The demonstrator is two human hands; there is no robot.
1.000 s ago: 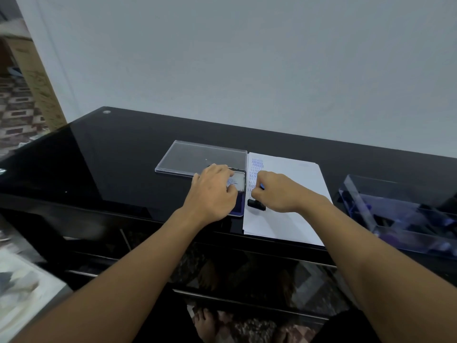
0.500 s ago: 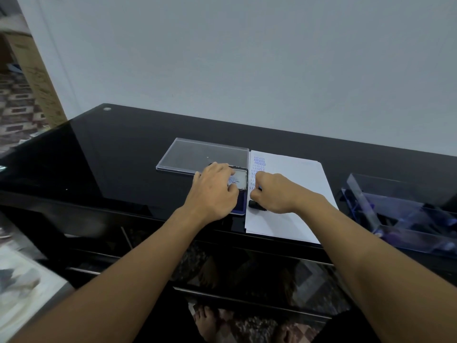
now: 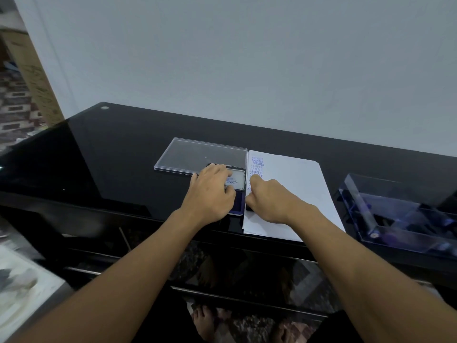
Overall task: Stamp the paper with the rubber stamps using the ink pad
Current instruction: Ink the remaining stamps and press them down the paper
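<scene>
From my remote seat I count two hands over the table [image 3: 118, 154], both at work. My left hand [image 3: 210, 194] is released: it lies palm down on the one ink pad [image 3: 239, 180], fingers loosely spread across the top, gripping nothing. The pad's one clear lid [image 3: 197, 154] is swung open and lies flat on the glass behind it.

My right hand [image 3: 269, 201] is clenched round one stamp [image 3: 248, 208]. Only a small black bit of it shows under the fist, set down on the left edge of the paper [image 3: 299, 186], just beside the pad.

The paper lies directly right of the pad, their edges touching or nearly so. It looks like more than one sheet, but I cannot count them. Down its left margin runs one column of blue prints: three reading AMENDED at the top, then four SAMPLE lines that I can make out before my knuckles cover the rest.

Well apart at the right stands one clear tray [image 3: 371, 233], with dark shapes inside too blurred to count.
</scene>
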